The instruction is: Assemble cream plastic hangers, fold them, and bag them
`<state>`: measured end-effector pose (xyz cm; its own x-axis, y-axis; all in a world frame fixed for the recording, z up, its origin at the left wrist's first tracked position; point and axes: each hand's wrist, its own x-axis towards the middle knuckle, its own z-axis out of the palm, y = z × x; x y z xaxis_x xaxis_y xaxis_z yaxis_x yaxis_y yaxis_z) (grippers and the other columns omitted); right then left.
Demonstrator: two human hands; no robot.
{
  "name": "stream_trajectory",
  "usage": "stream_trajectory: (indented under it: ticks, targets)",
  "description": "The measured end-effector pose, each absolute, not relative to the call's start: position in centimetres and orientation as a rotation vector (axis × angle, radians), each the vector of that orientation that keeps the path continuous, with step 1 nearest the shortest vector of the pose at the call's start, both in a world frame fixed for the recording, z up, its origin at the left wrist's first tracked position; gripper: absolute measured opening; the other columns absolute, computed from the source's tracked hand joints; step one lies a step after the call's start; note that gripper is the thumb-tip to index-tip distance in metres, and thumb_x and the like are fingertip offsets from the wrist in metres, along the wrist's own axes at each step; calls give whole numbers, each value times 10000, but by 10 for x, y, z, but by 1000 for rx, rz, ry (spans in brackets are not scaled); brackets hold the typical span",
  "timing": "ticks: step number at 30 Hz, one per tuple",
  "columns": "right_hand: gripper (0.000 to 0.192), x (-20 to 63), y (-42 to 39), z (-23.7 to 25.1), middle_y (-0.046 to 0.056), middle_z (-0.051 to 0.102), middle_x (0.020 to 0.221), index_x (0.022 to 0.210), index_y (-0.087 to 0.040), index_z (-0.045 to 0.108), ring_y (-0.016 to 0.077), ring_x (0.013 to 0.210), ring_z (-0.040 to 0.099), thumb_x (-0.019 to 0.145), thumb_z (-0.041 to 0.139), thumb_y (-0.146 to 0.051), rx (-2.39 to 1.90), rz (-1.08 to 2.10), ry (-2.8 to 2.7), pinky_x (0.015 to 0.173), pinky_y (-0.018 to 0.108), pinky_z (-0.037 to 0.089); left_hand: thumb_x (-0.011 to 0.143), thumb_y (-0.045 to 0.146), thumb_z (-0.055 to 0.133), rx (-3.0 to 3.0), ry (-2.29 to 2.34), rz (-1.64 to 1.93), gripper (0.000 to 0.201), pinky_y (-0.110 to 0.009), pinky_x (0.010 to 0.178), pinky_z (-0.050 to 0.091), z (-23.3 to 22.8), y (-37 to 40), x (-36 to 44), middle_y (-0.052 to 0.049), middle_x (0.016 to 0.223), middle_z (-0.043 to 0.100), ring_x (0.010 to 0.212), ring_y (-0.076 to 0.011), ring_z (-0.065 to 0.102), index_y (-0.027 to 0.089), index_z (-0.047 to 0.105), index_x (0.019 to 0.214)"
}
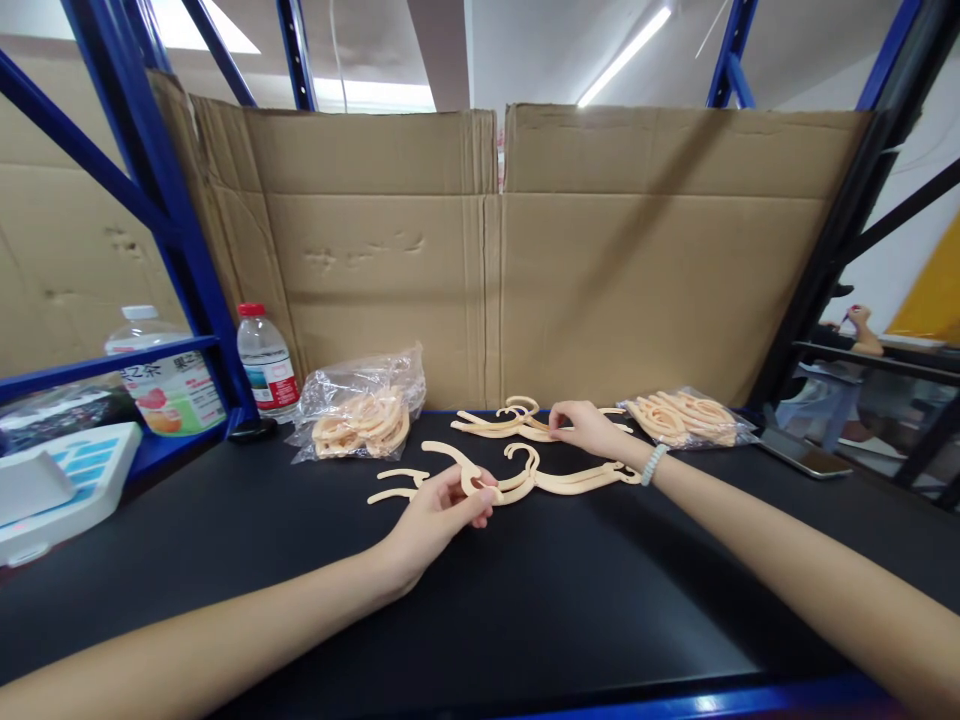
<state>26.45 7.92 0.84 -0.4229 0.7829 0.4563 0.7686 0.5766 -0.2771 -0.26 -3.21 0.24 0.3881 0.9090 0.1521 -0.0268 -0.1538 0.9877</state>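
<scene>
Black tabletop (525,620), cardboard wall (600,260) behind: left hand (435,515) pinches a hanger (517,480), right hand (585,428) grips the hanger pile (495,420).

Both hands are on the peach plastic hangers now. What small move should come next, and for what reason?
Probably the right hand should lift one hanger off the far pile of hangers and bring it toward the left hand. The left hand already pinches a near hanger on the black table, while the right hand only rests its fingertips on the far pile.

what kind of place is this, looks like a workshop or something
Probably a packing or sorting station in a warehouse: blue steel racking, a cardboard sheet as backdrop, and bags of peach plastic hangers on a black worktop.
</scene>
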Motion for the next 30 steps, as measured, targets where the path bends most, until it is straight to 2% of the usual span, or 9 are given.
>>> stream_trajectory:
  ticks: [3, 8, 13, 17, 23, 30]
  targets:
    - [44, 271, 71, 25, 1, 640, 735, 805, -166, 612, 136, 679, 588, 807, 569, -158, -1205, 54, -2206, 657, 252, 451, 779, 333, 714, 1468, 832, 1077, 215, -230, 654, 392, 7, -31, -14, 29, 687, 539, 653, -102, 491, 163, 611, 860]
    - [193, 274, 35, 49, 48, 678, 963, 1042, -192, 610, 167, 850, 620, 871, 519, -196, -1061, 61, -2175, 770, 299, 474, 735, 329, 760, 1337, 854, 1215, 240, -203, 625, 380, 16, -24, -33, 33, 695, 534, 631, -82, 463, 164, 614, 829]
    - [153, 266, -9, 42, 53, 655, 891, 953, -191, 613, 173, 781, 600, 916, 471, -232, -1000, 21, -2203, 709, 298, 477, 710, 320, 788, 1241, 797, 1279, 265, -196, 627, 387, 15, -20, -41, 25, 692, 547, 645, -84, 486, 160, 595, 796]
    - [143, 263, -21, 20, 77, 643, 950, 1006, -196, 575, 188, 832, 608, 926, 469, -249, -965, 40, -2085, 716, 304, 500, 722, 290, 785, 1195, 717, 1198, 255, -207, 592, 371, 8, -19, -40, 36, 656, 512, 602, -80, 461, 165, 572, 788]
    - [130, 266, -23, 3, 69, 643, 981, 1010, -220, 563, 192, 868, 621, 938, 459, -254, -953, 82, -2073, 758, 314, 522, 760, 280, 754, 1151, 690, 1048, 206, -215, 670, 400, 3, -20, -43, 25, 656, 510, 649, -91, 461, 169, 582, 783]
    - [136, 264, -29, -1, 57, 644, 979, 1037, -234, 557, 186, 875, 624, 934, 469, -230, -949, 152, -2075, 769, 305, 528, 732, 255, 760, 1074, 647, 982, 186, -252, 711, 455, 5, -23, -42, -24, 876, 554, 725, -110, 493, 151, 607, 730]
